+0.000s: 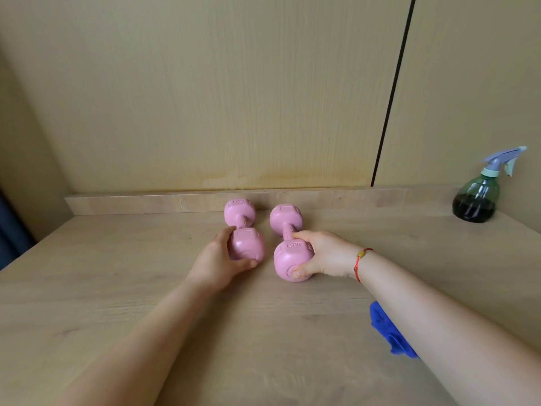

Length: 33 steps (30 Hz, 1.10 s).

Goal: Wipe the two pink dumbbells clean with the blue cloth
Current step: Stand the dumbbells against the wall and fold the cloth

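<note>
— What was nearest?
— Two bare forearms (140, 332), stretched over the wooden table (87, 288).
— And from the left?
— The left hand (216, 259) curled round the near head of the left dumbbell (248, 244). Just beside it lay the right dumbbell (288, 259), its near head gripped by the right hand (325, 253), thumb on the end face.
— Any writing?
— Raised letters there, seemingly "1KG", upside down. The blue cloth (383, 326) lay under the right forearm, and a spray bottle (475, 200) stood far right.
</note>
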### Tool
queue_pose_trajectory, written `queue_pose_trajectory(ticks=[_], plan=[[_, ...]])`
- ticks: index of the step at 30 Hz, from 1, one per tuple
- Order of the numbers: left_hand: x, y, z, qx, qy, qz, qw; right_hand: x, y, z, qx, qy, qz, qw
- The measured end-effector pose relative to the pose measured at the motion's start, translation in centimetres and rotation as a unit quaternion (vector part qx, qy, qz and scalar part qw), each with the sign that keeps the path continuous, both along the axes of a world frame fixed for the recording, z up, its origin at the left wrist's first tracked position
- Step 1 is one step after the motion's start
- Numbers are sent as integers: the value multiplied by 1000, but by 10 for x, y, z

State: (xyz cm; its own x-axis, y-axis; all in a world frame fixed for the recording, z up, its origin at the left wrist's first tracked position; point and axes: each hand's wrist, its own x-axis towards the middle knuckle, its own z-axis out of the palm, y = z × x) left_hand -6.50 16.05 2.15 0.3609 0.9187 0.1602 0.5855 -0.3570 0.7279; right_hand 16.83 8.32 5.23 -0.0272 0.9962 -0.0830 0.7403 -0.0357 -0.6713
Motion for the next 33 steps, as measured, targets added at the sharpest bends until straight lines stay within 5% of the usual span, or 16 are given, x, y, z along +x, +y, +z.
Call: queue_pose_trajectory(ticks=[12,33], plan=[[-16,23,-4,-15,-47,-39,998,-6,56,-12,10,89,2,996],[-103,87,3,-48,-39,-25,998,-93,117,-19,42,84,21,995]])
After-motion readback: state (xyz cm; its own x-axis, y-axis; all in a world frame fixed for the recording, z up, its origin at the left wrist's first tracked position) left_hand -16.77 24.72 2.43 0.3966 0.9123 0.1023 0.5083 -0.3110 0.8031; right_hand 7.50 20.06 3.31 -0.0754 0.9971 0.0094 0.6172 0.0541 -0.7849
